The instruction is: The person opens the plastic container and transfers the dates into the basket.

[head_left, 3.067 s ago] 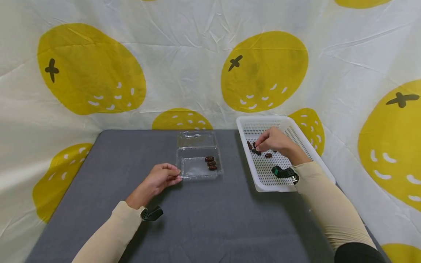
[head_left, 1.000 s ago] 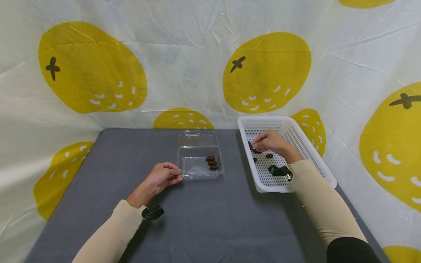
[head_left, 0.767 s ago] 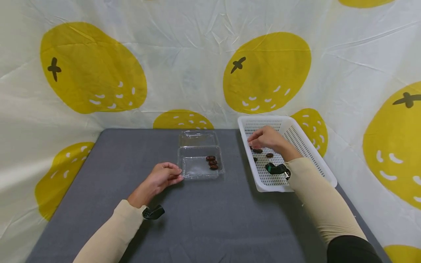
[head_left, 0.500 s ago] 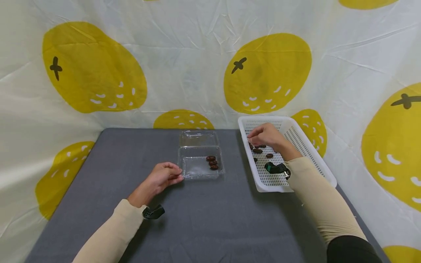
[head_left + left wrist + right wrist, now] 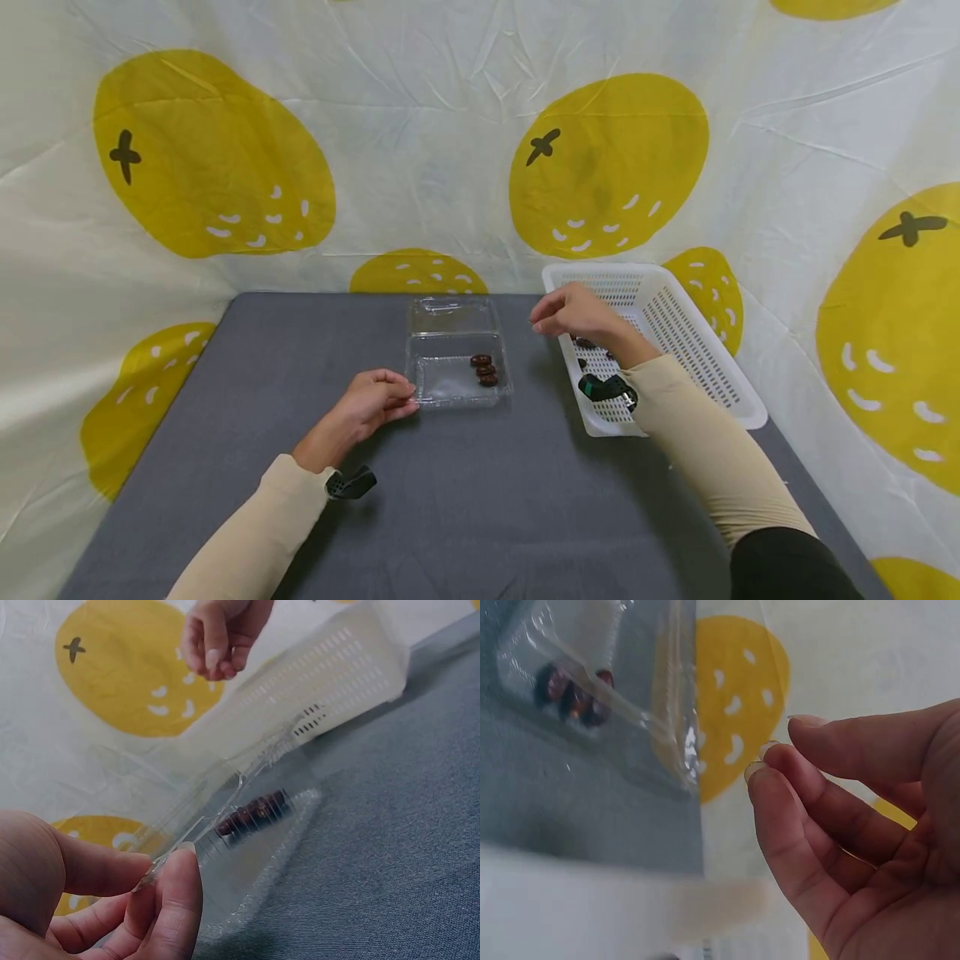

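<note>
My left hand [image 5: 369,404] pinches the near left corner of a clear plastic clamshell box [image 5: 441,385], its lid [image 5: 453,317] standing open at the back. Three dark brown dates [image 5: 485,371] lie in a row on the box's right side. My right hand [image 5: 576,315] is above the left rim of a white slotted basket [image 5: 693,354], fingertips past that rim. In the right wrist view its thumb [image 5: 855,746] and fingers are loosely bent, with nothing showing between them. Several dates [image 5: 583,342] lie in the basket, partly hidden under the right hand and wrist.
The box and basket stand on a grey cloth-covered table [image 5: 465,508], with a strip of table between them. A white curtain [image 5: 420,158] printed with yellow fruit hangs behind and at both sides. Black bands with small devices [image 5: 351,483] are on both wrists.
My right hand worked among the dates inside the basket, then rose and moved left over its rim. The left hand keeps its pinch on the clamshell box; the three dates there stay put.
</note>
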The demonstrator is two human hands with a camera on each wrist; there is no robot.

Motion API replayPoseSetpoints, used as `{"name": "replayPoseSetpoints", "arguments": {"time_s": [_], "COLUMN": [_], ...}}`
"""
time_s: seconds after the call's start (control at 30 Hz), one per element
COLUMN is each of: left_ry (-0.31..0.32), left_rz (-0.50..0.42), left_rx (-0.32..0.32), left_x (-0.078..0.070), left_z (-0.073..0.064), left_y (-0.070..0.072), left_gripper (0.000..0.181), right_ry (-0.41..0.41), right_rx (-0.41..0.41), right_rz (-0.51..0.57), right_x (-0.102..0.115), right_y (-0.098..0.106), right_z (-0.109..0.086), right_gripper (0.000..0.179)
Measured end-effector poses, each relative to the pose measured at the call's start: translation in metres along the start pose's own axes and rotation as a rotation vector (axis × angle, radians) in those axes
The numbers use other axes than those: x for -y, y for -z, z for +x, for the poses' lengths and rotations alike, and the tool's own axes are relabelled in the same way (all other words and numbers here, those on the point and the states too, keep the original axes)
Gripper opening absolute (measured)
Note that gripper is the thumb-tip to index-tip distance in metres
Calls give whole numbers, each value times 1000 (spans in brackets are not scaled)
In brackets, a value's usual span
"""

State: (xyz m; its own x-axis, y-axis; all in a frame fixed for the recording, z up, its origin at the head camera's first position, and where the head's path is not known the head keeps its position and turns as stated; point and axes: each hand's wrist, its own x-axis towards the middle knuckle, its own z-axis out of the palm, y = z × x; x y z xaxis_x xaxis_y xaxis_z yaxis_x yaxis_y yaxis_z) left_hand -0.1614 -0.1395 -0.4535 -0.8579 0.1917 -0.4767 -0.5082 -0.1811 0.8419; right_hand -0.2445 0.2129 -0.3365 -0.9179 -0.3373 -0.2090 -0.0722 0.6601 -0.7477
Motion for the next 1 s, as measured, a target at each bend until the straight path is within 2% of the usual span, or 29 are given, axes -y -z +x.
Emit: {"name": "replayPoseSetpoints", "arguments": {"time_s": [0.23, 0.5, 0.73, 1.0], "left_ry": [-2, -6, -16, -18], "left_rz": [-4, -13, 1, 10], "left_rx": [2, 1, 7, 7], "left_x": [0, 2, 3, 3], "left_z": [-1, 1, 0, 0], "left_y": [1, 0, 0, 0], "left_gripper": [11, 13, 10, 10], "right_ry": [61, 95, 94, 98], "right_rx": [109, 217, 249, 279], "right_rz": [8, -3, 8, -48], "right_x": [9, 12, 10, 8], "right_y": [-27, -57, -75, -82], "right_z": [10, 23, 31, 43], "right_gripper": [23, 24, 24, 21]}}
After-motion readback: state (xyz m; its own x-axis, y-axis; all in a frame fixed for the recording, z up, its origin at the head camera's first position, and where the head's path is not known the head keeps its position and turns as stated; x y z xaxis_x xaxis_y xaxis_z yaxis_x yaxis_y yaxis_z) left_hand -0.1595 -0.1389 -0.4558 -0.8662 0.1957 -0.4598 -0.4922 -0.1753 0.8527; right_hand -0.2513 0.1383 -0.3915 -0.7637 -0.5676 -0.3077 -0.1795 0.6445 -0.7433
